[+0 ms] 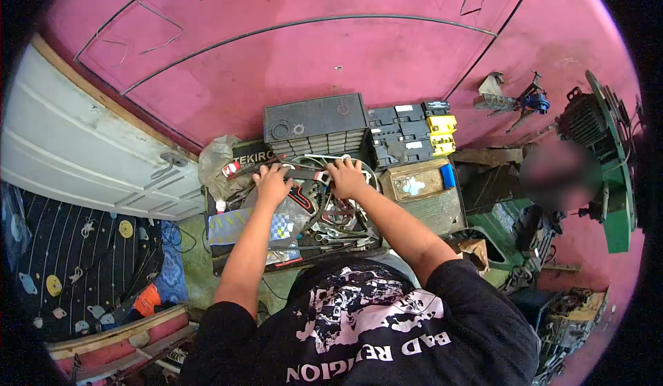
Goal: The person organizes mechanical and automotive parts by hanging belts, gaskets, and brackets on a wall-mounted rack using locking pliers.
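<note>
Over a tool-filled tray, both my hands are at a dark bar-shaped tool, whose exact kind I cannot make out. At its left end, my left hand has its fingers over the bar. My right hand grips the other end, near a small red-and-white part. Below the bar lies a red-and-black handled tool. Loose wrenches and other metal tools lie in a jumble nearer my body. A printed blue-and-yellow sheet is under my left forearm.
Behind the tray stand a black slatted case and stacked black-and-yellow organizer boxes. To the right is a wooden box with a blue item. A green machine stands farther right; a white door is on the left.
</note>
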Motion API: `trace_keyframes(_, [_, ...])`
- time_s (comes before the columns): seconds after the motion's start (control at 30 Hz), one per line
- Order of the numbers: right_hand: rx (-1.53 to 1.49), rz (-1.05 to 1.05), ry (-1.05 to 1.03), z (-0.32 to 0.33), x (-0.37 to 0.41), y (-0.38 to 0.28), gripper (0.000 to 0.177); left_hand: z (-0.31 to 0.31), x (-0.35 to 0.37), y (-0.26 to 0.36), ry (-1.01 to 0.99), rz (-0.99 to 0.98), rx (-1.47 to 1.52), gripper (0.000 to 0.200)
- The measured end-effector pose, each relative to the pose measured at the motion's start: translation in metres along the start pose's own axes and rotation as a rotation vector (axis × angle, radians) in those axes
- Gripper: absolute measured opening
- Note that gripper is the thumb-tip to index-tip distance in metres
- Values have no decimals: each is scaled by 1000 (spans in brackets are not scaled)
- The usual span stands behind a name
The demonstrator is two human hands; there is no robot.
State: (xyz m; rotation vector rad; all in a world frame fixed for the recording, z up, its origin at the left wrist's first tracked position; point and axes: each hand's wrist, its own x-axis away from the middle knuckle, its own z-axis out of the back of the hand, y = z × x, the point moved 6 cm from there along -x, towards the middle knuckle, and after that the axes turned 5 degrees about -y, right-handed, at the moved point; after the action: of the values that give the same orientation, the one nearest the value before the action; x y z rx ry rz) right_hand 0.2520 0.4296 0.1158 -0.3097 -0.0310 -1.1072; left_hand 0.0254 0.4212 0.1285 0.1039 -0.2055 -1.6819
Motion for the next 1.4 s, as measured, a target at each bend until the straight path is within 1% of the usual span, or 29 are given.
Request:
trace_keyframes(0.03, [52, 41, 120, 4, 8, -7, 63, -2, 1, 2, -4, -8, 4, 41])
trace_keyframes(0.13, [-3, 89, 107, 15, 45, -15, 58, -4, 6, 8, -49, 21, 21, 37])
trace_keyframes(0.2, [-131, 74, 74, 14, 63, -6, 51, 1, 13, 9, 25, 37, 89, 28])
trace_keyframes(0.23, [-171, 3, 189, 9, 68, 9, 44, 5, 14, 11, 23, 33, 89, 28])
trace_keyframes(0.3, [-101, -261, 351, -1, 67, 42, 44, 6, 14, 10, -61, 106, 130, 38])
trace_keyframes(0.33, [-92, -336, 342, -2, 64, 52, 44, -5, 7, 4, -63, 106, 130, 38])
trace_keyframes(0.37, [-94, -336, 340, -2, 60, 57, 44, -17, -3, -16, 1, 288, 249, 42])
trace_keyframes(0.4, [-54, -287, 275, -7, 53, 60, 44, -27, -7, -35, 64, 471, 365, 47])
trace_keyframes(0.43, [-15, -239, 213, -19, 44, 66, 44, -28, -10, -35, 61, 470, 362, 47])
trace_keyframes(0.47, [37, -203, 186, -29, 34, 71, 32, -20, -13, -34, 176, 431, 256, 54])
trace_keyframes(0.5, [35, -207, 189, -33, 30, 72, 32, -13, -18, -30, 291, 389, 152, 62])
trace_keyframes(0.53, [124, -228, 85, -39, 24, 70, 24, -37, -32, -46, 436, 248, 115, 57])
trace_keyframes(0.57, [213, -250, -17, -45, 19, 70, 18, -29, -33, -49, 439, 240, 115, 57])
trace_keyframes(0.63, [194, -198, 129, -39, 28, 62, 13, -16, -34, -49, 233, 237, 239, 49])
trace_keyframes(0.67, [121, -157, 205, -34, 37, 58, 12, -8, -32, -46, 217, 262, 239, 43])
trace_keyframes(0.7, [49, -117, 279, -18, 51, 48, 11, -11, -34, -51, 271, 226, 198, 38])
trace_keyframes(0.8, [-14, -64, 272, 2, 75, 15, 7, -2, -25, -50, 337, 257, 287, 35])
trace_keyframes(0.83, [32, -97, 216, -4, 76, 9, 12, 0, -20, -51, 332, 280, 281, 37])
trace_keyframes(0.87, [-33, -111, 247, -6, 80, 4, 16, 6, -15, -50, 373, 281, 297, 42])
trace_keyframes(0.9, [-99, -123, 282, -7, 82, 5, 22, 4, -16, -55, 336, 334, 271, 40])
trace_keyframes(0.97, [-202, -74, 288, 14, 96, 8, 25, 26, -9, -43, 460, 220, 267, 33])
trace_keyframes(1.07, [-309, -32, 292, 14, 102, 32, 22, 72, -3, -1, 661, 36, 334, 17])
trace_keyframes(1.1, [-330, -43, 296, 16, 104, 42, 22, 94, 1, 24, 660, 30, 333, 17])
trace_keyframes(1.17, [-397, -42, 283, 21, 111, 66, 22, 142, 13, 95, 754, -12, 169, 15])
trace_keyframes(1.23, [-468, -36, 269, 29, 122, 90, 22, 163, 19, 150, 786, -62, 179, 13])
trace_keyframes(1.3, [-579, -32, 215, 44, 137, 113, 26, 180, 28, 207, 897, -96, 407, 15])
trace_keyframes(1.33, [-644, -60, 103, 65, 148, 125, 30, 184, 29, 236, 864, -116, 512, 21])
trace_keyframes(1.37, [-599, 14, 261, 72, 154, 140, 48, 192, 29, 270, 890, -228, 591, 19])
trace_keyframes(1.4, [-679, -33, 399, 104, 171, 154, 60, 197, 25, 297, 831, -288, 693, 17])
